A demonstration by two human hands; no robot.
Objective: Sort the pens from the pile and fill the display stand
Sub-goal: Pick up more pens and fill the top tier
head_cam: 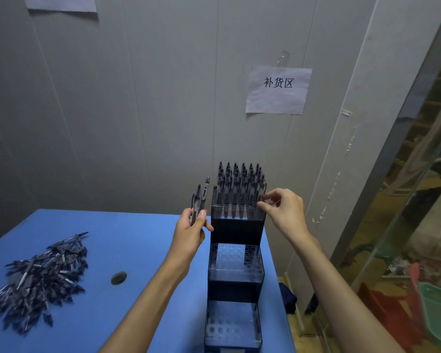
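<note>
- The table (127, 238) carries everything; I place the rest by the stand (236, 253), which sits at the table's right edge.
- The stand has three tiers. Its top tier, farthest from me, looks full or nearly so: rows of pens (239, 189) stand upright in it.
- The middle tier (234, 256) shows open holes and, as far as I can tell, no pens; the bottom tier (232, 324), nearest me, looks the same. I judge about a third of the filling done.
- The pile (38, 278) lies well to the left of the stand, and it is large, so plenty of sorting is left.
- My left hand (191, 231), just left of the top tier, grips a few spare pens (200, 197) upright, fingers curled round them.
- My right hand (283, 207) is at the top tier's right corner, thumb and forefinger pinching at a pen (261, 193) in the end row; I cannot tell how firmly.
</note>
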